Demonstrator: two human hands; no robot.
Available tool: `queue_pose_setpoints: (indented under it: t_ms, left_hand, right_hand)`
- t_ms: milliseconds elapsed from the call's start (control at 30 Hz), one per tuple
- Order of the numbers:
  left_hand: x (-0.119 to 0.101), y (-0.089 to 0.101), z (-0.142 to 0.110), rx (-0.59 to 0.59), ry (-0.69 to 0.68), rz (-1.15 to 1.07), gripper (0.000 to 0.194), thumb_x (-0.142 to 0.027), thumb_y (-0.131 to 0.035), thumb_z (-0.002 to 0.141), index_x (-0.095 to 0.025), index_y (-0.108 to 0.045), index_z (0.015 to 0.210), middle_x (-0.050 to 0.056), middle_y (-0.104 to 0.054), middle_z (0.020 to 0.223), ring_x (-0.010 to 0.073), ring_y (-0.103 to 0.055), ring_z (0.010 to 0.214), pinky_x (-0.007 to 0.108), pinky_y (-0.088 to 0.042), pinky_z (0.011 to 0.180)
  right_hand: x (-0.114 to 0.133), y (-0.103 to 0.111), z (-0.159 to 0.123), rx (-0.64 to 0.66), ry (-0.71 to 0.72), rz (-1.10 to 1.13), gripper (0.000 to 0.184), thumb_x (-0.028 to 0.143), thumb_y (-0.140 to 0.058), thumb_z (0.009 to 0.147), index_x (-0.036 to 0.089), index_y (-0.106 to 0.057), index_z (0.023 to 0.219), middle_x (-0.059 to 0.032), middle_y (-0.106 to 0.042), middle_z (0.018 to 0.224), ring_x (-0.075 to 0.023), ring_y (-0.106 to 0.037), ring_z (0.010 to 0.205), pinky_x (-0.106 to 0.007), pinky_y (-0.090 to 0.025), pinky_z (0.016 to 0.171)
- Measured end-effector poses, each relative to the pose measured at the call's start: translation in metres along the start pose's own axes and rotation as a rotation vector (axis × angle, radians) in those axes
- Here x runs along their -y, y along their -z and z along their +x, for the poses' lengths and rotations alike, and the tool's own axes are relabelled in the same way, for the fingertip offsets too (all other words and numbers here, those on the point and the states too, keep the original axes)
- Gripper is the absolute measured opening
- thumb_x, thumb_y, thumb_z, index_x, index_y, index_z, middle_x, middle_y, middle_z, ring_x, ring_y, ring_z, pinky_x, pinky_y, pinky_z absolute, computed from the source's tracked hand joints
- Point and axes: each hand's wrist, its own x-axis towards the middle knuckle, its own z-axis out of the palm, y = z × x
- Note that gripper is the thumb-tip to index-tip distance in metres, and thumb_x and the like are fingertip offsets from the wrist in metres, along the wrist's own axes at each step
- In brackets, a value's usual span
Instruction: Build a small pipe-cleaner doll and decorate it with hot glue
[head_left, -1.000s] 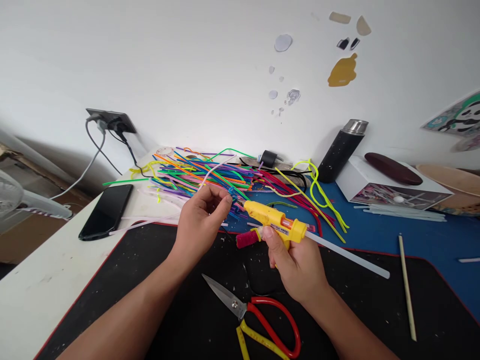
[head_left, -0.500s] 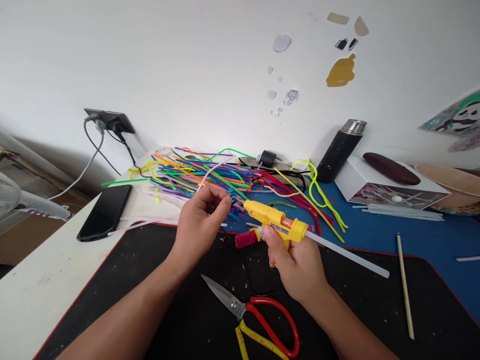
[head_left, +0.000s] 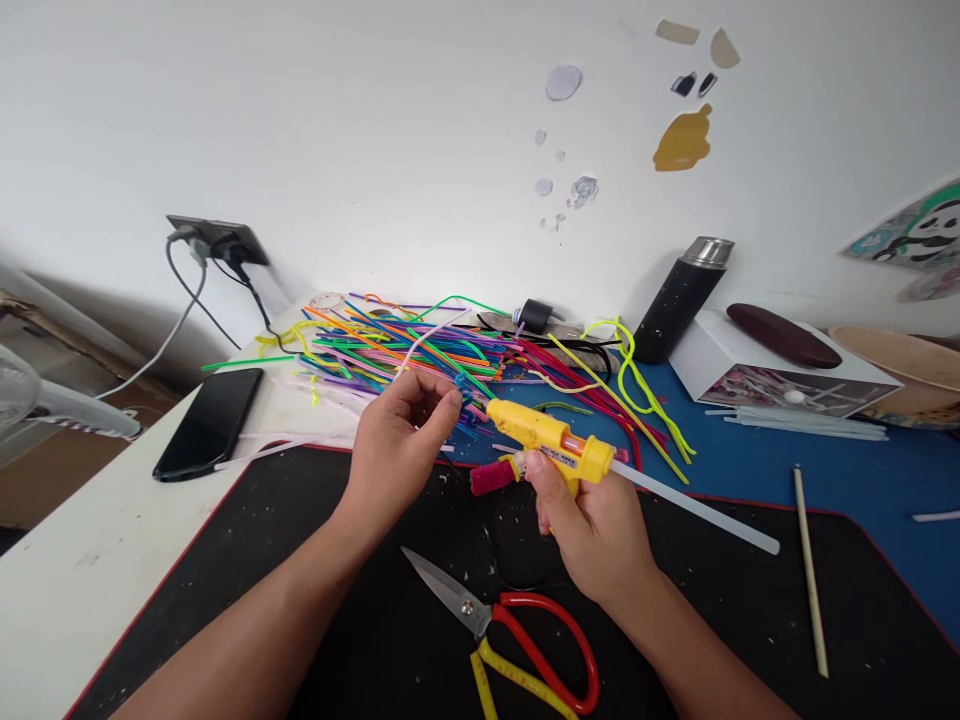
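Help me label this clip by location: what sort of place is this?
Probably a handicraft workspace: a yellow glue gun in the right hand, scissors on a black mat, and colourful craft stems heaped near the wall.

I see on my feed a white-and-blue table (head_left: pixel 82 545) carrying a flat black phone (head_left: pixel 208 423), multicoloured fuzzy stems (head_left: pixel 420 345) and a red-edged black mat (head_left: pixel 375 640), with red-and-yellow-handled steel scissors (head_left: pixel 484 622) on it and a thin pale stick (head_left: pixel 812 580) across its edge.

Smooth plastic glue gun (head_left: pixel 531 429)
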Motion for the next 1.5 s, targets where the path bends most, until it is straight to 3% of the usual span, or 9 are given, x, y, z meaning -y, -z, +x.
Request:
queue_pose_setpoints:
  t_ms: [233, 467, 1500]
  left_hand:
    - [0.0013, 0.0017, 0.0004, 0.008, -0.014, 0.001, 0.017, -0.034, -0.072, 0.092, -0.022, -0.064, 0.085, -0.003, -0.061, 0.078, 0.0130, -0.055, 0.065, 0.026, -0.044, 0.062]
    - [0.0005, 0.0005, 0.0005, 0.002, -0.015, 0.001, 0.018, -0.035, -0.073, 0.092, -0.021, -0.064, 0.085, -0.003, -0.061, 0.076, 0.0129, -0.055, 0.063, 0.026, -0.044, 0.060]
    - [0.0007, 0.0001, 0.0006, 0.012, -0.021, 0.001, 0.016, -0.033, -0.072, 0.093, -0.021, -0.064, 0.085, -0.002, -0.061, 0.077, 0.0130, -0.054, 0.064, 0.026, -0.043, 0.060]
  right_hand:
    - [0.0037, -0.0003, 0.0004, -0.006, 0.025, -0.041, 0.052, 0.051, -0.049, 0.109, 0.025, -0.052, 0.063, 0.0018, -0.053, 0.045, -0.0164, -0.057, 0.046, -0.027, -0.044, 0.048]
    - [0.0066, -0.0001, 0.0000, 0.009, 0.061, -0.062, 0.045, 0.046, -0.050, 0.109, 0.022, -0.064, 0.074, 0.0036, -0.053, 0.044, -0.0153, -0.055, 0.041, -0.027, -0.042, 0.047]
    - [0.0104, 0.0006, 0.0004, 0.021, 0.081, -0.054, 0.046, 0.043, -0.051, 0.108, 0.025, -0.056, 0.066, 0.0039, -0.052, 0.044, -0.0150, -0.054, 0.041, -0.027, -0.041, 0.046]
